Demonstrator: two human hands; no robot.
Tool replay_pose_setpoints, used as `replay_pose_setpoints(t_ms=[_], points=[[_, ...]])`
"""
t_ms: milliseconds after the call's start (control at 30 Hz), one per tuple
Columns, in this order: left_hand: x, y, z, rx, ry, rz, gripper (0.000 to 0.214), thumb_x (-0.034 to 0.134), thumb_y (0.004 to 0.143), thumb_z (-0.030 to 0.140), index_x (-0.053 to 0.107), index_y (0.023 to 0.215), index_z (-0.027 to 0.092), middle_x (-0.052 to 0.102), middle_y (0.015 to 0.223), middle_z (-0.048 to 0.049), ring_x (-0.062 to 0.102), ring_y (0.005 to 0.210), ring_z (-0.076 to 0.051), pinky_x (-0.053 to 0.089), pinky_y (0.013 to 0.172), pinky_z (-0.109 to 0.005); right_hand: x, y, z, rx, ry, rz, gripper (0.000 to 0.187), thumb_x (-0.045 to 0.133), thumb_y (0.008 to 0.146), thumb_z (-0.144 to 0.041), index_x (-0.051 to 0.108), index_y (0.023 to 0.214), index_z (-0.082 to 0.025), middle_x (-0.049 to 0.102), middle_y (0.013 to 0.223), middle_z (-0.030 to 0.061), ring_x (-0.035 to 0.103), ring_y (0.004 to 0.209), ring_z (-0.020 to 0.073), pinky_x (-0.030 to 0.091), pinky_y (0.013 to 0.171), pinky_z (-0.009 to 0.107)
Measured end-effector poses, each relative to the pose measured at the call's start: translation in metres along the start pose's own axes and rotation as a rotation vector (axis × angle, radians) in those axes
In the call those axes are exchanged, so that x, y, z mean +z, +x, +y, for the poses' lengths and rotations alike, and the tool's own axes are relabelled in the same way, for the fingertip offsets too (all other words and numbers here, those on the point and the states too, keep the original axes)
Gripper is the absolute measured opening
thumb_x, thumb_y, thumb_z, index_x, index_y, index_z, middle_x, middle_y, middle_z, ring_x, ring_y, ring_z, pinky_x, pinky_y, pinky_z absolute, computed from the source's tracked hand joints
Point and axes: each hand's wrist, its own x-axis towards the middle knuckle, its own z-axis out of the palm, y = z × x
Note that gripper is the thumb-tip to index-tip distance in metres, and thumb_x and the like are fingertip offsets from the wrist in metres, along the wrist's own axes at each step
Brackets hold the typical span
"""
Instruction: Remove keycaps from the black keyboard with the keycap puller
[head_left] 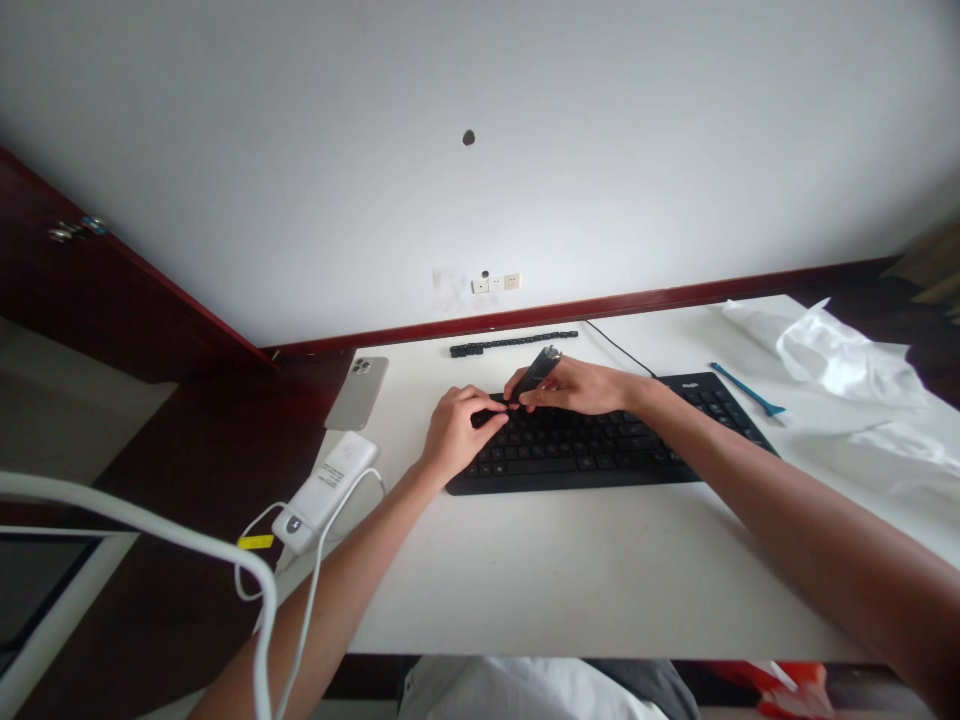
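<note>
A black computer keyboard [592, 450] lies in the middle of the white table [525, 590], with its upper left keys partly under my hands. My left hand [457, 435] curls over that corner, fingertips on the keys; whether it grips anything is hidden. My right hand [577, 388] pinches a slim dark tool [538, 372], its lower tip down among the keys beside my left fingertips. Behind the keyboard lies a long row of small black keycaps [510, 343].
A smartphone [358, 392] and a white power bank [326, 490] with white cables lie at the table's left edge. A blue pry tool [746, 390] and crumpled white plastic [844, 360] lie to the right. A wall with a socket [496, 283] stands behind.
</note>
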Motion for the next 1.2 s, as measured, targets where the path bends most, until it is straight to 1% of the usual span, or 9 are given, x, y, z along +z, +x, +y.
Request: replay_pose_setpoints(t_ms=[133,300,467,533,633,800,933,1067,1200], points=[[-0.002,0.0,0.002,-0.001,-0.005,-0.015,0.009,0.074,0.092,0.03,0.079,0.099,0.026,0.073,0.099,-0.0034,0.065,0.1,-0.022,0.052,0.094,-0.04,-0.003,-0.002,0.006,0.03,0.092,-0.018,0.04,0.062,0.098,-0.045,0.072,0.128,-0.022,0.078,0.103,0.0071,0.072,0.091,0.0211,0.056,0.081,0.033],[-0.003,-0.001,0.001,-0.001,-0.006,-0.014,0.016,0.073,0.092,0.026,0.075,0.108,0.026,0.071,0.097,-0.0027,0.064,0.097,-0.021,0.052,0.093,-0.038,0.002,0.0,0.007,-0.009,0.001,0.047,0.034,0.062,0.098,-0.043,0.074,0.122,-0.022,0.078,0.098,0.0057,0.072,0.089,0.0211,0.056,0.08,0.033],[-0.006,0.0,0.0,-0.029,-0.022,-0.041,0.027,0.074,0.089,0.026,0.069,0.116,0.025,0.07,0.099,-0.0024,0.063,0.093,-0.02,0.053,0.089,-0.036,0.011,0.006,0.018,0.026,0.038,0.337,0.037,0.059,0.099,-0.047,0.074,0.111,-0.016,0.079,0.091,0.008,0.073,0.082,0.0221,0.057,0.077,0.035],[-0.008,0.0,0.0,-0.02,-0.024,-0.056,0.026,0.074,0.09,0.026,0.07,0.116,0.025,0.07,0.1,-0.0028,0.064,0.096,-0.021,0.053,0.091,-0.036,0.015,0.009,0.026,0.038,0.066,0.464,0.039,0.058,0.099,-0.05,0.074,0.107,-0.015,0.079,0.089,0.0095,0.073,0.079,0.0226,0.057,0.074,0.034],[-0.008,0.001,0.0,0.005,-0.019,-0.071,0.018,0.072,0.092,0.028,0.074,0.11,0.027,0.07,0.102,-0.0034,0.065,0.101,-0.022,0.052,0.095,-0.038,0.021,0.013,0.039,0.06,0.067,0.565,0.041,0.057,0.099,-0.052,0.074,0.104,-0.015,0.078,0.085,0.0097,0.072,0.075,0.0222,0.057,0.071,0.034],[-0.008,0.002,0.002,0.01,-0.042,-0.07,0.005,0.071,0.094,0.027,0.075,0.096,0.026,0.071,0.099,-0.0028,0.065,0.1,-0.021,0.051,0.096,-0.038,0.026,0.013,0.048,0.095,0.064,0.61,0.041,0.059,0.099,-0.053,0.075,0.101,-0.015,0.078,0.081,0.0085,0.07,0.072,0.0213,0.056,0.07,0.033],[-0.009,0.002,0.002,0.009,-0.074,-0.044,0.005,0.069,0.095,0.026,0.073,0.094,0.024,0.072,0.096,-0.0027,0.065,0.097,-0.021,0.052,0.092,-0.036,0.025,0.012,0.044,0.106,0.086,0.623,0.042,0.059,0.098,-0.053,0.074,0.099,-0.014,0.078,0.079,0.0084,0.068,0.069,0.0202,0.055,0.069,0.032],[-0.016,0.008,-0.008,-0.012,-0.049,0.044,0.007,0.067,0.095,0.026,0.074,0.094,0.024,0.072,0.095,-0.0028,0.065,0.094,-0.019,0.052,0.088,-0.034,0.024,0.012,0.044,0.126,0.09,0.634,0.043,0.057,0.098,-0.054,0.073,0.098,-0.014,0.078,0.08,0.0088,0.068,0.068,0.0197,0.054,0.068,0.032],[-0.023,0.02,-0.023,-0.115,0.014,0.106,0.01,0.067,0.093,0.028,0.075,0.088,0.023,0.073,0.091,-0.0015,0.061,0.081,-0.017,0.049,0.079,-0.031,0.024,0.013,0.047,0.151,0.076,0.613,0.045,0.057,0.098,-0.055,0.074,0.096,-0.013,0.079,0.081,0.0095,0.069,0.069,0.0204,0.055,0.069,0.032]])
